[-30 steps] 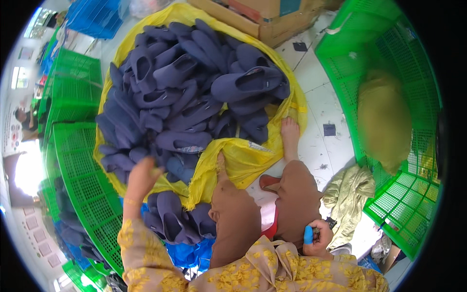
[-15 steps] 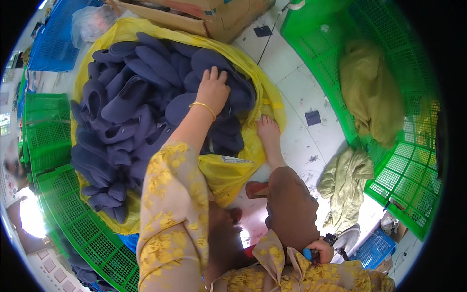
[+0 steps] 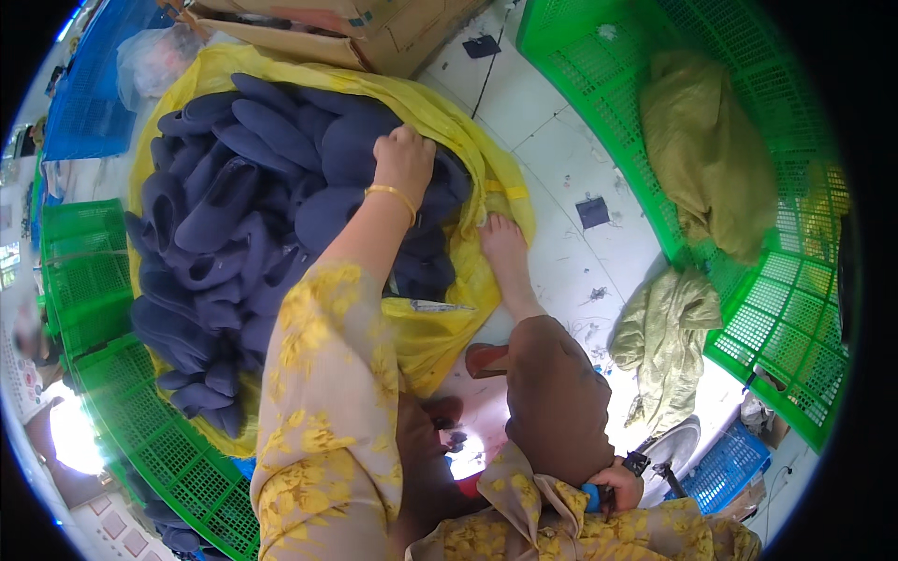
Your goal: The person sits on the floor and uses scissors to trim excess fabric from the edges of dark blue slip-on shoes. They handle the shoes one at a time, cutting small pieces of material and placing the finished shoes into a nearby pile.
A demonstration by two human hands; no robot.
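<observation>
A large yellow plastic bag (image 3: 510, 182) lies wide open on the floor, full of dark navy fabric shoe uppers (image 3: 220, 210) heaped together. My left hand (image 3: 404, 166), with a gold bangle at the wrist, is at the right part of the heap. Its fingers are curled over a navy shoe upper (image 3: 355, 150); the fingertips are partly hidden. Low at the right, beside my knee, my right hand (image 3: 619, 486) is closed around a blue-and-black object (image 3: 591, 497), whose kind I cannot make out.
My bare foot (image 3: 505, 245) rests on the bag's right edge. Green plastic crates (image 3: 599, 122) stand right and left, one holding an olive sack (image 3: 706, 150). Another crumpled sack (image 3: 669, 341) lies on the tiled floor. A cardboard box (image 3: 374, 42) is behind the bag.
The whole view has shifted slightly, so the bag and heap sit further left. My left hand's fingers have curled in more tightly over the heap. My right hand stays by the knee.
</observation>
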